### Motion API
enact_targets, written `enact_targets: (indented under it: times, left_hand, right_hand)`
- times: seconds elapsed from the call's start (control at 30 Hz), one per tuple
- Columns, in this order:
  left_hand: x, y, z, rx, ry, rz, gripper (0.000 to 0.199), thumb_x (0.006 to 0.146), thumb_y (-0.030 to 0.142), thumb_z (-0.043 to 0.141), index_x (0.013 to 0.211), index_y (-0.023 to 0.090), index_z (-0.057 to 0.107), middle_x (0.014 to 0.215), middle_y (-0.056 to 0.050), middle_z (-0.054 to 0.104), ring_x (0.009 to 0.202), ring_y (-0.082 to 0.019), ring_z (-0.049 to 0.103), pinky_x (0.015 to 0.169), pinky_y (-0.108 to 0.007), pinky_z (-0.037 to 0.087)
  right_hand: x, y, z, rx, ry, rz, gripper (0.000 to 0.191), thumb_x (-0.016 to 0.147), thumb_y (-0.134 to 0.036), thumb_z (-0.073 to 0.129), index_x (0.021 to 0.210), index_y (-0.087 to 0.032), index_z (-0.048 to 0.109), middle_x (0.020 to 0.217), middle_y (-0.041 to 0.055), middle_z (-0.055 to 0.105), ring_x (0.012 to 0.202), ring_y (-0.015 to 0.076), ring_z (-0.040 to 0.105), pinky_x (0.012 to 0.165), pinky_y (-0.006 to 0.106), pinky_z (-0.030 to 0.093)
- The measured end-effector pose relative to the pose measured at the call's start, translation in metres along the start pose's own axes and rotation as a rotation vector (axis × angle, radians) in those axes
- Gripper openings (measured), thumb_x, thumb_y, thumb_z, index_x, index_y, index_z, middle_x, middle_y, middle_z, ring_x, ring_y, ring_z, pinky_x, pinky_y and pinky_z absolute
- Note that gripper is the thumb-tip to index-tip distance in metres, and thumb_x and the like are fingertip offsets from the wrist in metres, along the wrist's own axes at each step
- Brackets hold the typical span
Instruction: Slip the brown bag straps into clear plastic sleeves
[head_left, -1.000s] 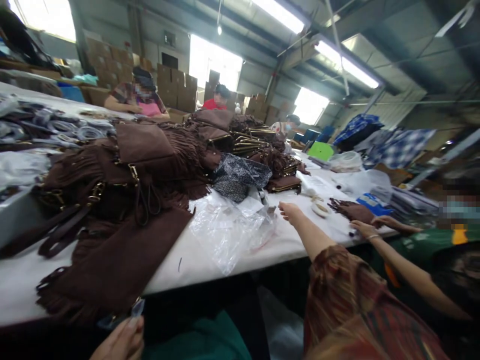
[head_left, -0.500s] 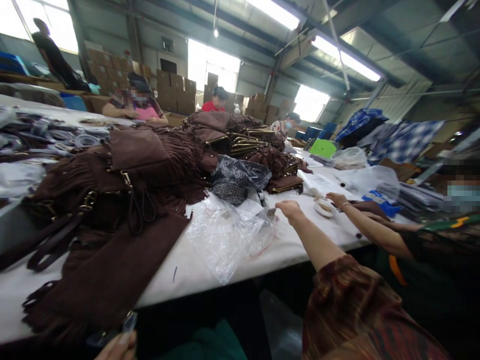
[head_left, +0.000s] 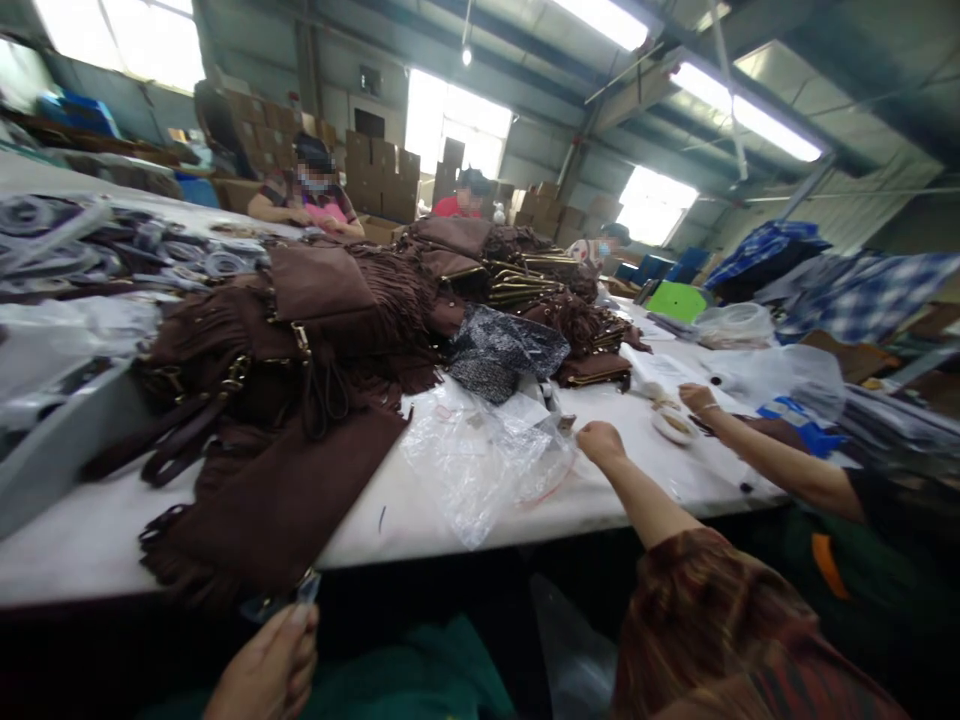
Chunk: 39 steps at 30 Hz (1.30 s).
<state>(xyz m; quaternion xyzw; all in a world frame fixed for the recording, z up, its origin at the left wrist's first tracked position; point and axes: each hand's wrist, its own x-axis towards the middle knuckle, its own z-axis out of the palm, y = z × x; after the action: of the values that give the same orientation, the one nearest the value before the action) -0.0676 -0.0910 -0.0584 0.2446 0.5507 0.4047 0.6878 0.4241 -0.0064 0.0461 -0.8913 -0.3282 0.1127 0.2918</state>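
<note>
At the bottom, my left hand (head_left: 266, 665) pinches a small piece wrapped in clear plastic (head_left: 308, 588), by the lower corner of a dark brown fringed bag (head_left: 300, 490). The bag lies at the table's front edge, with a metal clip and a wrist strap above it. Farther right, my right hand (head_left: 601, 443) is closed low over the white table (head_left: 577, 505). A small greyish piece (head_left: 566, 424) sits at its fingertips; whether the fingers grip it is unclear. Crumpled clear plastic bags (head_left: 472, 470) spread just left of that hand.
Behind rises a heap of brown fringed bags (head_left: 397, 300), with a black-and-white speckled cloth (head_left: 502, 350) against it. A co-worker's hand (head_left: 697, 398) is by a small white dish (head_left: 675, 425). Wrapped straps (head_left: 150, 245) pile at left. Several people sit across the table.
The view has swung left, so the scene sits farther right. My left hand shows more fully, still pinching the plastic-wrapped piece. My right hand stays closed near the clear bags.
</note>
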Motion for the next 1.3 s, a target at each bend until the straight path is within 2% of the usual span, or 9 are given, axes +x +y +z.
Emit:
enact_targets:
  times: [0.1,0.17,0.2,0.37,0.5,0.6,0.73,1.0,1.3]
  left_hand:
    - [-0.011,0.008,0.007,0.087,-0.028,0.008,0.041,0.072,0.057,0.063,0.079,0.019,0.05,0.053,0.011,0.03,0.038,-0.003,0.025,0.037,-0.014,0.016]
    - [-0.014,0.011,0.011,0.138,-0.021,0.018,0.037,0.076,0.056,0.056,0.077,0.02,0.047,0.052,0.011,0.028,0.038,-0.003,0.022,0.038,-0.015,0.015]
    - [-0.015,0.011,0.012,0.159,-0.025,0.035,0.034,0.079,0.053,0.052,0.078,0.02,0.047,0.052,0.011,0.029,0.038,-0.003,0.022,0.038,-0.016,0.015]
    - [-0.012,0.007,0.01,0.367,0.026,0.207,0.025,0.087,0.039,0.041,0.075,0.018,0.049,0.052,0.008,0.035,0.042,-0.007,0.03,0.043,-0.021,0.024]
    - [-0.014,0.009,0.006,0.559,0.034,0.363,0.026,0.089,0.033,0.041,0.074,0.016,0.054,0.057,0.004,0.046,0.053,-0.01,0.041,0.053,-0.024,0.032]
    - [-0.015,0.01,0.005,0.633,0.048,0.457,0.028,0.09,0.032,0.041,0.074,0.015,0.057,0.067,-0.001,0.055,0.064,-0.013,0.047,0.06,-0.027,0.037]
    - [-0.013,0.007,0.005,0.672,0.061,0.517,0.028,0.092,0.027,0.038,0.077,0.015,0.059,0.071,-0.003,0.059,0.066,-0.014,0.05,0.063,-0.028,0.038]
    - [-0.014,0.002,0.001,0.792,0.086,0.589,0.027,0.093,0.025,0.039,0.07,0.017,0.052,0.063,-0.001,0.053,0.056,-0.011,0.044,0.055,-0.028,0.03]
    - [-0.016,0.002,-0.005,1.053,0.091,0.638,0.025,0.093,0.022,0.037,0.076,0.017,0.054,0.069,-0.007,0.06,0.061,-0.015,0.052,0.059,-0.029,0.037]
  right_hand:
    - [-0.031,-0.004,-0.004,-0.038,0.04,-0.142,0.014,0.076,-0.02,0.057,0.066,-0.018,0.066,0.075,0.0103,0.07,0.089,0.0264,0.064,0.077,0.032,0.044]
    - [-0.065,-0.013,0.005,0.071,0.05,-0.367,0.018,0.079,-0.034,0.059,0.08,-0.02,0.069,0.07,0.0054,0.069,0.071,0.0218,0.064,0.071,0.031,0.046]
    - [-0.087,-0.02,0.013,0.154,-0.041,-0.457,0.022,0.079,-0.039,0.061,0.083,-0.02,0.069,0.068,0.004,0.068,0.066,0.0199,0.062,0.068,0.03,0.047]
    - [-0.22,-0.068,0.072,0.282,-0.837,-0.685,0.024,0.084,-0.039,0.057,0.076,-0.019,0.069,0.065,0.0016,0.065,0.059,0.0145,0.057,0.058,0.024,0.044]
    - [-0.285,-0.103,0.123,0.295,-1.075,-0.616,0.025,0.082,-0.036,0.056,0.069,-0.017,0.067,0.058,-0.0004,0.062,0.052,0.0118,0.052,0.051,0.022,0.039]
    - [-0.296,-0.117,0.15,0.273,-1.1,-0.595,0.025,0.08,-0.036,0.057,0.068,-0.016,0.067,0.058,-0.0005,0.062,0.053,0.0117,0.052,0.051,0.021,0.038]
    - [-0.294,-0.12,0.169,0.186,-1.016,-0.637,0.028,0.078,-0.038,0.058,0.063,-0.016,0.067,0.058,0.0001,0.062,0.057,0.0132,0.053,0.055,0.023,0.038]
    - [-0.295,-0.117,0.177,0.094,-0.957,-0.586,0.032,0.075,-0.044,0.059,0.058,-0.017,0.063,0.054,-0.0011,0.058,0.054,0.0125,0.051,0.052,0.023,0.036]
    - [-0.303,-0.12,0.181,-0.03,-0.879,-0.584,0.031,0.074,-0.04,0.055,0.052,-0.019,0.053,0.049,-0.0024,0.051,0.052,0.0121,0.047,0.049,0.023,0.03]
